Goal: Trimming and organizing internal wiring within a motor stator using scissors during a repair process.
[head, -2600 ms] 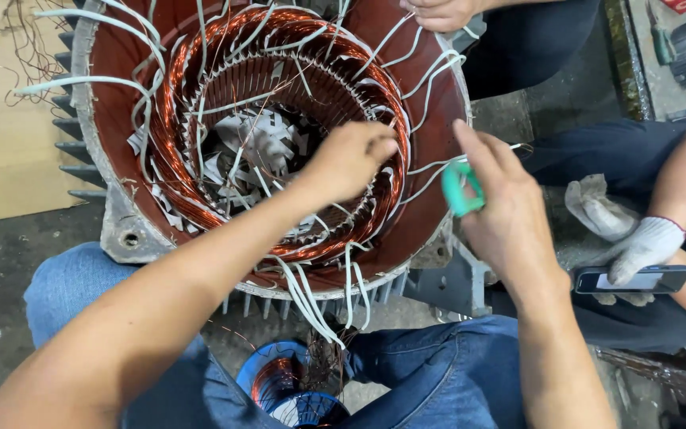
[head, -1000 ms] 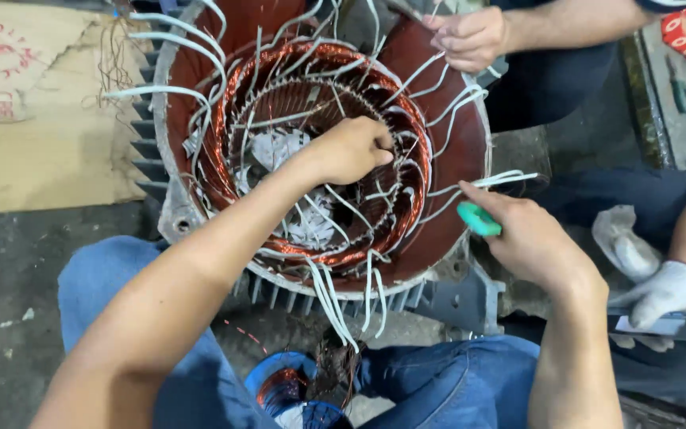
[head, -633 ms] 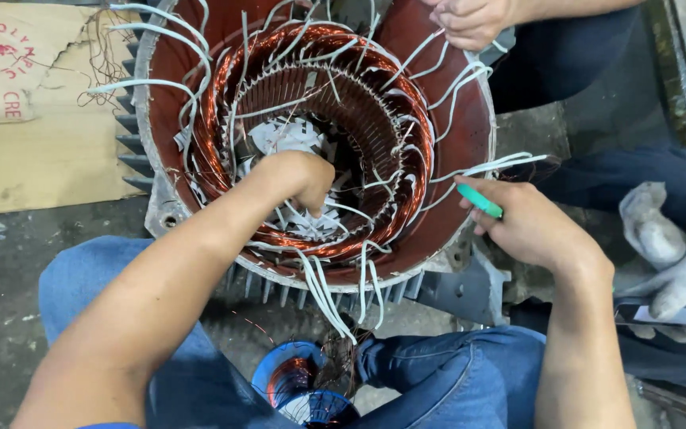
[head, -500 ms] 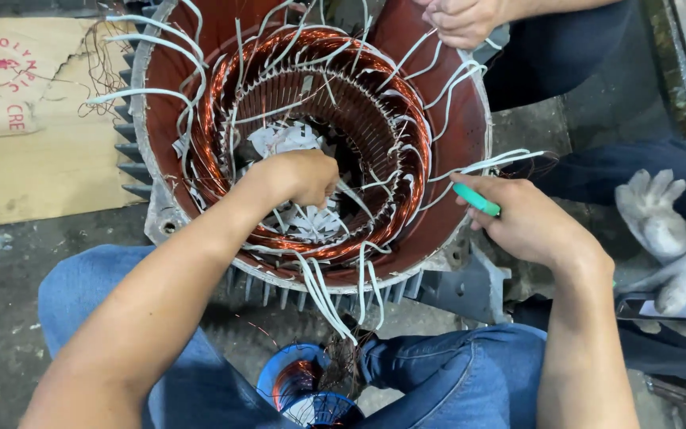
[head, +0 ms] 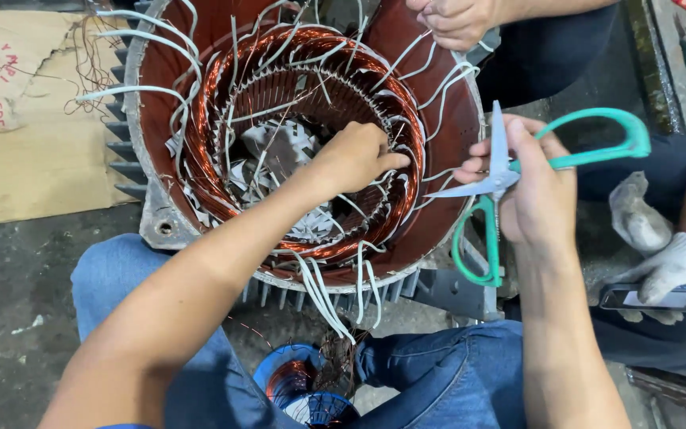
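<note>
the left hand (head: 359, 155) is closed, pinching at the copper winding (head: 200, 135) inside the motor stator (head: 446, 135). just right of it, the right hand (head: 537, 187) grips green-handled scissors (head: 494, 179), blades apart. coils look seated; many white lead wires (head: 319, 290) hang loose, seemingly untrimmed.

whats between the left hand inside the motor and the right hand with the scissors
In the head view, between the left hand and the right hand holding the green scissors lie the copper winding, white sleeved leads and housing rim.
</note>
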